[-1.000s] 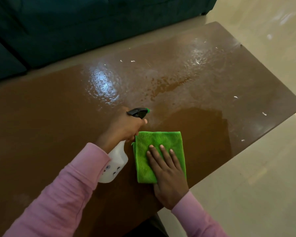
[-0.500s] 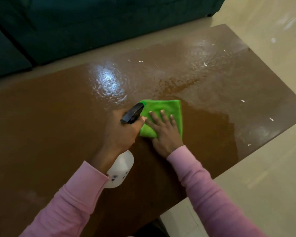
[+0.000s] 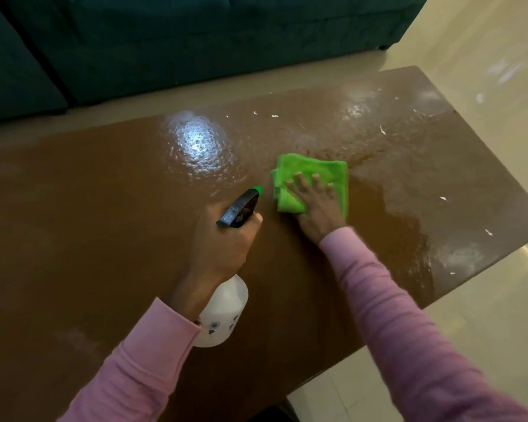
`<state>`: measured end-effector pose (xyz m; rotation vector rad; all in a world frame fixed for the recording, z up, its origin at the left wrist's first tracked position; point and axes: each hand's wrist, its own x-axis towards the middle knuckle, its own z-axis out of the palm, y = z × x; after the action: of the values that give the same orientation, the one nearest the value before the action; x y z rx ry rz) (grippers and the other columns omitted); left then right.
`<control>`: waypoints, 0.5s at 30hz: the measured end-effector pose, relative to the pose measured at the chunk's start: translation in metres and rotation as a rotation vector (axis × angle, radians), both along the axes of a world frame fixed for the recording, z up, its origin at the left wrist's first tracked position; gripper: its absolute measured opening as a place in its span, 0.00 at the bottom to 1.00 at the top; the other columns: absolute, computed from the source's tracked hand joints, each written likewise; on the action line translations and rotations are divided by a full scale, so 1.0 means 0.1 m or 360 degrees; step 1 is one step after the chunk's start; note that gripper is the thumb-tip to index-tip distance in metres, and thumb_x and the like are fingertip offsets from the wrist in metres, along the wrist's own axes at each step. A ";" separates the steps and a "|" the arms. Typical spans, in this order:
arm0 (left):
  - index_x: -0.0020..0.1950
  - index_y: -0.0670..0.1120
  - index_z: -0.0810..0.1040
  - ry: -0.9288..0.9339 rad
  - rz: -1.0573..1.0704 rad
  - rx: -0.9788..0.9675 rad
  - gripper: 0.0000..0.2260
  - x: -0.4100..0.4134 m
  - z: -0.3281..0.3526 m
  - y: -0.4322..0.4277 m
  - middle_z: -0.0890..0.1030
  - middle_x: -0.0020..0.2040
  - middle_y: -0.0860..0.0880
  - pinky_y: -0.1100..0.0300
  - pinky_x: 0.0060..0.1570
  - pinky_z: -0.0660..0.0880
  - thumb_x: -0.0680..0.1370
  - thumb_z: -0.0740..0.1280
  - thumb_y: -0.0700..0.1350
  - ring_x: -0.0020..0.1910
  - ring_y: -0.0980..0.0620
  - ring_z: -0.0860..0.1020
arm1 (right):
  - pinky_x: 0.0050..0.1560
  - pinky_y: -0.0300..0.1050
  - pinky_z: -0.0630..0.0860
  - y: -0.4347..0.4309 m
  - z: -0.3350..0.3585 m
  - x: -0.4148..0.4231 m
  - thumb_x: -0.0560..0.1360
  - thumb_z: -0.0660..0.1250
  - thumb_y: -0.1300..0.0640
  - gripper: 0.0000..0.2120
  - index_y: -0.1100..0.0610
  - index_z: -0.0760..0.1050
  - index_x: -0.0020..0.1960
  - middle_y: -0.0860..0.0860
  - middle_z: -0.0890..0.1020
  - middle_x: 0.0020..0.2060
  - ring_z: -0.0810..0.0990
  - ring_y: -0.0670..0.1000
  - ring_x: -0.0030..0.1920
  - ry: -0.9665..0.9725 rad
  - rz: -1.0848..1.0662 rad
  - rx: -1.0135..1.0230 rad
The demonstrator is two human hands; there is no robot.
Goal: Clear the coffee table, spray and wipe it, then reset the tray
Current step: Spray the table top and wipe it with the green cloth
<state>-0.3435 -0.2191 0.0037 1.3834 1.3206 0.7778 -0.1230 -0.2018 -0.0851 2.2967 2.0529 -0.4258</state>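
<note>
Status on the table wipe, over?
Left hand grips bottle. Right hand flat on cloth, mid-table. White flecks at right end.

Single head view – looking forward and down, close over coffee table [image 3: 104, 223]

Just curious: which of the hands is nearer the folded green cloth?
Right: right hand presses on the green cloth; left hand, gripping a white spray bottle, is beside it.

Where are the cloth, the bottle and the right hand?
cloth [image 3: 316, 168]: head view, bare green part beyond the fingertips.
bottle [image 3: 224, 310]: head view, white body.
right hand [image 3: 319, 208]: head view, back of the hand.
</note>
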 end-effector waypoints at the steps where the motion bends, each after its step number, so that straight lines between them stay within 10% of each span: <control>1: 0.39 0.32 0.74 0.0001 0.0008 0.0002 0.12 -0.01 0.00 0.01 0.70 0.27 0.38 0.42 0.26 0.69 0.76 0.69 0.40 0.25 0.37 0.70 | 0.75 0.58 0.42 -0.04 0.00 -0.22 0.69 0.54 0.55 0.36 0.45 0.52 0.77 0.46 0.51 0.78 0.46 0.56 0.78 0.0023 0.0116 0.0004; 15: 0.39 0.32 0.72 0.0073 -0.0020 -0.0064 0.13 -0.07 0.02 0.03 0.70 0.28 0.40 0.42 0.28 0.71 0.76 0.68 0.41 0.26 0.37 0.71 | 0.75 0.57 0.47 0.51 0.06 -0.02 0.74 0.61 0.60 0.34 0.48 0.54 0.77 0.48 0.53 0.78 0.48 0.58 0.77 -0.0029 -0.0099 -0.0025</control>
<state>-0.3505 -0.2159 0.0052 1.3836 1.3551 0.7109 -0.1247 -0.1506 -0.0792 2.3516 1.9678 -0.4203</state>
